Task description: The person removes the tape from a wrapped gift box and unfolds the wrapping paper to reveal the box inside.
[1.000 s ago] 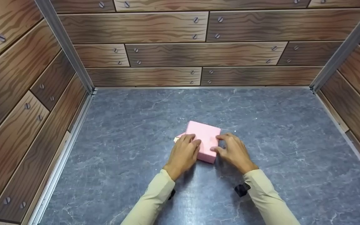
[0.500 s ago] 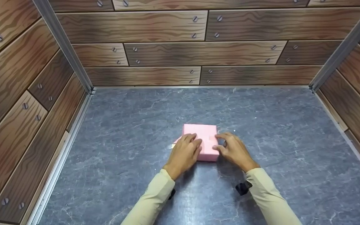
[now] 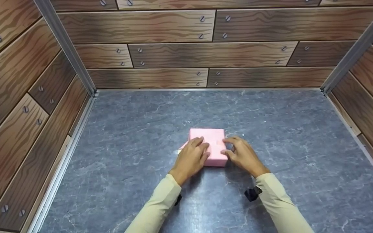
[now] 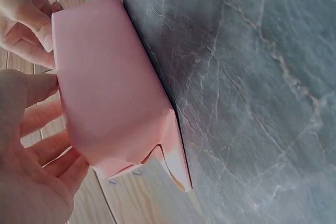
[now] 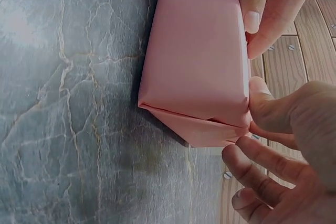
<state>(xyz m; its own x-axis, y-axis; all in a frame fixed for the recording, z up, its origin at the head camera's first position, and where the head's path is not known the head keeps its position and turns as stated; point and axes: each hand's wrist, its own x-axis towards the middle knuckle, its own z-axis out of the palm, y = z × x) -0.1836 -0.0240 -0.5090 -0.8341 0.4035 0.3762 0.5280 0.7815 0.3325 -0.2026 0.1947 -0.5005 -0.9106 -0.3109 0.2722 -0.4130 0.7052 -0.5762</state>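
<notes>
A box wrapped in pink paper lies flat on the floor in front of me. My left hand rests on its top at the left, fingertips and thumb touching the paper. At that end the wrapping paper's flap juts out loosely, its pale inner side showing. My right hand is at the right end, thumb and forefinger pinching the top edge. In the right wrist view a folded end flap slopes out beneath those fingers. The far side of the box is hidden in both wrist views.
Grey marbled flooring surrounds the box. Wood-plank-patterned walls stand behind and on both sides, with metal strips along their lower edges. A black wrist camera sits under the right sleeve.
The box has turned slightly counterclockwise, from tilted to nearly square with me, during the first half second. Since then, box and hands have hardly moved.
</notes>
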